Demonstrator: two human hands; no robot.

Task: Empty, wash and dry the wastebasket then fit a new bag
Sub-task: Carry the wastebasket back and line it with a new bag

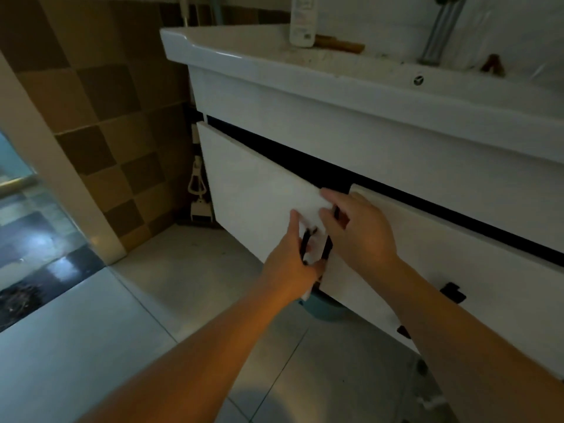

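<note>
your hands are meeting at the gap between the two white doors of the vanity cabinet. your left hand (291,261) is curling its fingers round the black handle (305,244) of the left cabinet door (253,190), gripping it. your right hand (355,230) is lying with fingers bent over the near edge of that same door, its thumb hooking by a second black handle (328,248); whether it is truly gripping that handle you cannot tell. the right cabinet door (433,254) is standing slightly ajar, carrying another black handle (453,292) farther right. below your hands, a teal, rounded thing (325,308) is showing on the floor (183,288) under the cabinet, possibly the wastebasket, though too little is in view to be sure. above, the white worktop (232,53) is holding a white bottle (302,22) and a brown stick-like thing (340,44) at the far side. at the left, a white brush-like tool (198,190) is leaning in the corner by the brown tiled wall (100,96).
</note>
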